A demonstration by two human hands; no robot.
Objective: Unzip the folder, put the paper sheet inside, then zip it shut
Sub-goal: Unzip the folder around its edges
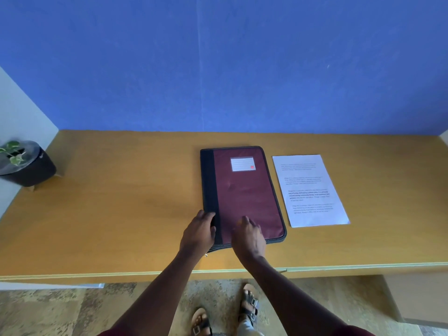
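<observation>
A maroon folder (244,190) with a black spine strip and a white label lies flat and closed on the wooden table (121,202). A printed paper sheet (309,190) lies just to its right, not touching it. My left hand (198,232) rests on the folder's near left corner over the black strip, fingers curled at the edge. Flat on the maroon cover near the front edge lies my right hand (249,236), fingers spread. A small metal zip pull (206,255) shows below my left hand.
A dark pot with a green plant (25,163) stands at the table's far left end. A blue wall (218,69) backs the table. The table's front edge (97,275) runs just below my wrists, with my sandalled feet on the floor beneath.
</observation>
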